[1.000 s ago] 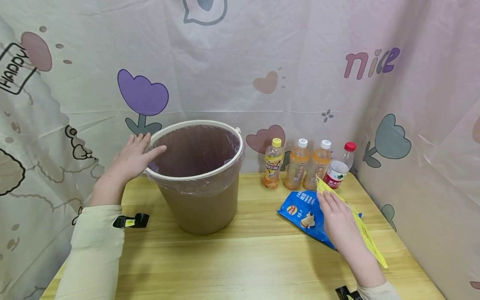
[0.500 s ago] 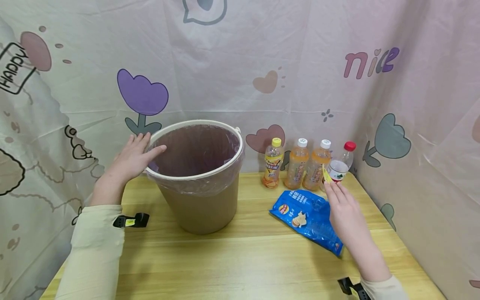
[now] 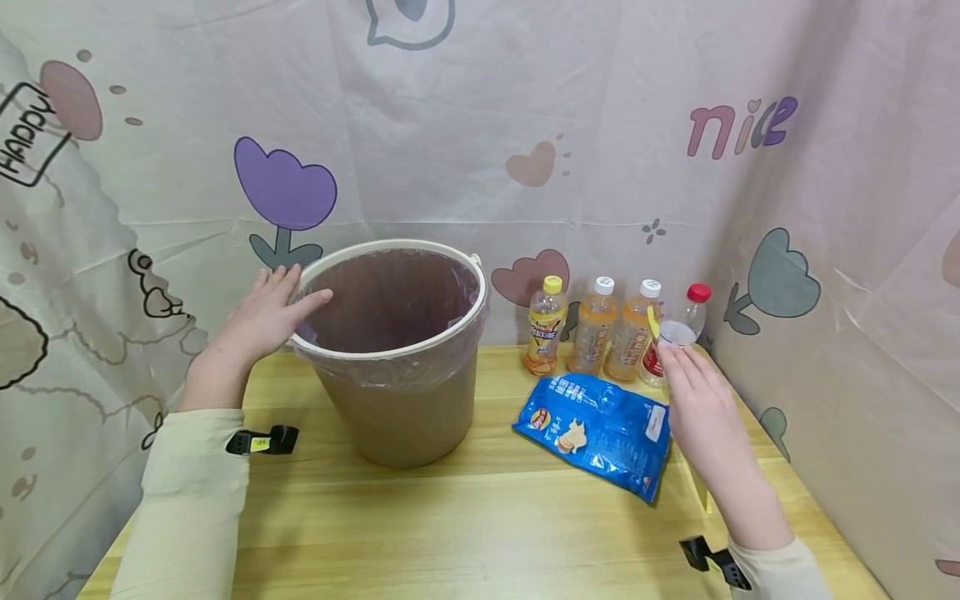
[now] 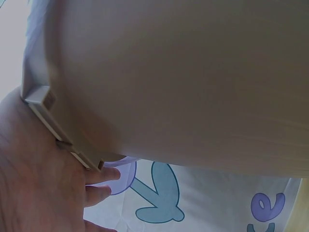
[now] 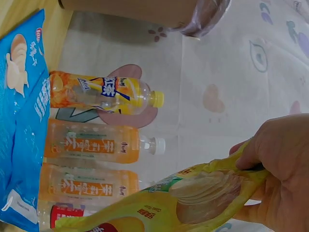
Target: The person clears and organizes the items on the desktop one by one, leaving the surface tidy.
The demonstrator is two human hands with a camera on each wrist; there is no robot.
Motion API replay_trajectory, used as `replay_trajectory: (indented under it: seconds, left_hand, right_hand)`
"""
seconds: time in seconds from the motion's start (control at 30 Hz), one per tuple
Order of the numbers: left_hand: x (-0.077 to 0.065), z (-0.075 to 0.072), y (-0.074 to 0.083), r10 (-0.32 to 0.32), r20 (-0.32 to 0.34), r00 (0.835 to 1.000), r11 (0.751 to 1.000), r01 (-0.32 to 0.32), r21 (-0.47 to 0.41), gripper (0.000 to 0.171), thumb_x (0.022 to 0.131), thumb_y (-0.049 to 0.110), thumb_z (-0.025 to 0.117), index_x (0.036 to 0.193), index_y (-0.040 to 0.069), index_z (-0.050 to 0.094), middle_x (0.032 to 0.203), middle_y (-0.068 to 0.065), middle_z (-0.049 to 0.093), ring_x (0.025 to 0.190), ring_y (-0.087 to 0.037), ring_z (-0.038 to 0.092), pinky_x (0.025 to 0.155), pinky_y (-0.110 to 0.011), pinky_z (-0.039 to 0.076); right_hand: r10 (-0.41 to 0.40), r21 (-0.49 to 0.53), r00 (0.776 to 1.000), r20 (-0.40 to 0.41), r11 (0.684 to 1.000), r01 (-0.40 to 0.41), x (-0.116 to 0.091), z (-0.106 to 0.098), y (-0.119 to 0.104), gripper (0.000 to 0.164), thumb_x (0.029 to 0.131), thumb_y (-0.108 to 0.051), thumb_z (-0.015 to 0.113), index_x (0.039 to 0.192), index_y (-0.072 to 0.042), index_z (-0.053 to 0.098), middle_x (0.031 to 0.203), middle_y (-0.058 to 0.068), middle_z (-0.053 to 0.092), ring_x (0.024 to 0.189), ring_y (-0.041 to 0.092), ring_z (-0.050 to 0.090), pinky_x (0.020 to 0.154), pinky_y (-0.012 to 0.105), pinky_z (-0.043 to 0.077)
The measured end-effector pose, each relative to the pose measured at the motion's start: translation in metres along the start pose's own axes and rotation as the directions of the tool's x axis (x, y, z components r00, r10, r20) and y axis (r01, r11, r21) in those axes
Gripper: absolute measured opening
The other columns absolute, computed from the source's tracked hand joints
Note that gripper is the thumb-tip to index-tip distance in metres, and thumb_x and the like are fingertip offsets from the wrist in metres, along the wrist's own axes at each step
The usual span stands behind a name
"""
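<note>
My left hand (image 3: 258, 321) rests on the left side of the rim of a brown trash bin (image 3: 408, 421), fingers straight and thumb reaching over the rim. In the left wrist view the bin's wall fills most of the picture, with the fingertips past the rim. My right hand (image 3: 708, 412) pinches the top edge of a yellow chip bag (image 5: 207, 198), seen almost edge-on from the head. Just left of that hand, a blue chip bag (image 3: 600, 433) lies on the table. The thumb of my right hand is hidden in the head view.
A yellow-capped bottle (image 3: 545, 329), two white-capped orange bottles (image 3: 594, 333) and a red-capped bottle (image 3: 690, 312) stand in a row at the table's back right. A clear liner (image 3: 435, 375) folds over the bin's rim. Patterned cloth (image 3: 600, 125) hangs behind.
My right hand has shifted right, and the yellow bag has turned edge-on, uncovering the blue bag. The blue bag now lies farther left. My left hand and the bin have stayed put.
</note>
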State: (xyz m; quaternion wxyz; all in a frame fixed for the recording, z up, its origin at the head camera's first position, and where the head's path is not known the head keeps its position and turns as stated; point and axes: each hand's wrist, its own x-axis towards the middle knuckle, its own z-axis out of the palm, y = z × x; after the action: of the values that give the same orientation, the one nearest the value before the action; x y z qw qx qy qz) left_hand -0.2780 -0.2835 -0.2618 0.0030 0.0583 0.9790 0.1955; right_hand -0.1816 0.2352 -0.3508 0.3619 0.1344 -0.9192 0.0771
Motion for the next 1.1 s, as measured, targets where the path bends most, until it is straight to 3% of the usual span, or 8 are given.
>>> replay_trajectory:
  seconds: [0.17,0.5,0.73,1.1]
  left_hand:
    - [0.000,0.000,0.001,-0.001,0.000,1.000,1.000,0.001,-0.006,0.094,0.095,0.071,0.024,0.155,0.004,-0.005,0.161,-0.025,-0.008,0.147,-0.045,-0.020,0.113,-0.072,-0.002]
    - [0.001,0.000,0.001,-0.005,-0.001,1.000,1.000,0.005,-0.009,0.094,0.095,0.070,0.024,0.155,0.004,-0.005,0.161,-0.024,-0.009,0.146,-0.045,-0.020,0.112,-0.073,-0.002]
    - [0.001,0.000,0.000,-0.005,0.002,1.000,1.000,0.005,-0.002,0.094,0.095,0.071,0.024,0.155,0.004,-0.005,0.161,-0.025,-0.009,0.146,-0.045,-0.020,0.112,-0.073,-0.002]
    - [0.000,0.000,0.001,-0.002,0.004,1.000,1.000,0.002,-0.008,0.094,0.096,0.070,0.024,0.155,0.003,-0.005,0.161,-0.025,-0.008,0.146,-0.045,-0.020,0.113,-0.072,-0.002]
  right_hand:
    - [-0.002,-0.003,0.999,-0.037,1.000,0.001,0.005,-0.003,0.002,0.054,0.079,0.016,0.062,0.132,0.005,0.055,0.128,0.027,0.062,0.122,0.044,0.055,0.097,0.062,0.047]
    - [0.065,-0.012,0.996,0.055,0.998,-0.065,0.004,-0.002,0.008,0.046,0.088,0.010,0.056,0.134,0.004,0.053,0.129,0.028,0.060,0.122,0.046,0.054,0.097,0.066,0.044]
    - [0.047,-0.018,0.994,0.103,0.999,-0.046,-0.004,0.005,0.013,0.046,0.086,0.010,0.059,0.132,0.005,0.054,0.126,0.030,0.061,0.120,0.047,0.054,0.097,0.066,0.044]
    - [0.000,-0.025,0.998,0.065,1.000,0.002,0.000,0.004,0.009,0.051,0.083,0.011,0.063,0.133,0.004,0.054,0.128,0.027,0.061,0.120,0.045,0.055,0.097,0.063,0.046]
